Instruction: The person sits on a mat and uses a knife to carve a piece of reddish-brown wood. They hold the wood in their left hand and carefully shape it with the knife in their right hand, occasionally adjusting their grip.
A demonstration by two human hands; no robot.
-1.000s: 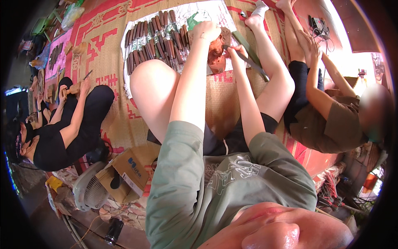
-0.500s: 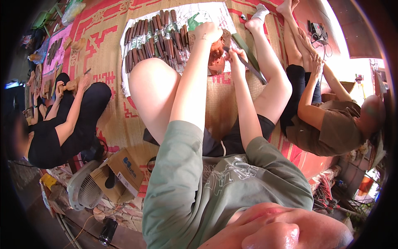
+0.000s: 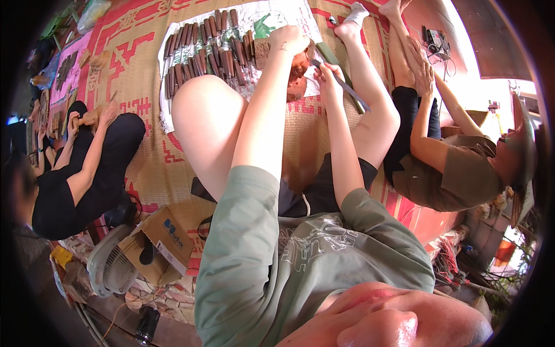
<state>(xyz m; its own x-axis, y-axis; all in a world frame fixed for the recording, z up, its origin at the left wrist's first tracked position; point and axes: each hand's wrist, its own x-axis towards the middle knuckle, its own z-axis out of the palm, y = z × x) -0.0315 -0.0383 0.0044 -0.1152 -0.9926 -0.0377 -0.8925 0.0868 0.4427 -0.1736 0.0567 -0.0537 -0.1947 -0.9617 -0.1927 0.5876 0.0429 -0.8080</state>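
A reddish-brown carved wooden piece [image 3: 296, 87] sits between my feet on a white printed cloth [image 3: 166, 118]. My left hand [image 3: 291, 39] is closed over its top; the fingertips are hidden behind the hand and the carving. My right hand [image 3: 328, 76] grips a long, flat grey metal tool [image 3: 351, 92]. One end of that tool points at the carving's right side, while the other slants back toward my right shin. I cannot tell whether the tip touches the wood. Left of the carving, several carving tools with dark wooden handles [image 3: 202, 43] lie in rows on the cloth.
A green strip [image 3: 328, 55] lies beside my right foot. People sit close by on both sides, one in black [image 3: 75, 185], one in brown [image 3: 448, 173]. Behind me at left are a cardboard box [image 3: 156, 246] and a fan [image 3: 110, 266]. Patterned matting [image 3: 130, 63] covers the floor.
The whole view has shifted slightly, with the cloth and tools now further left and up. Both hands keep their holds. The person on the right has turned and straightened a little.
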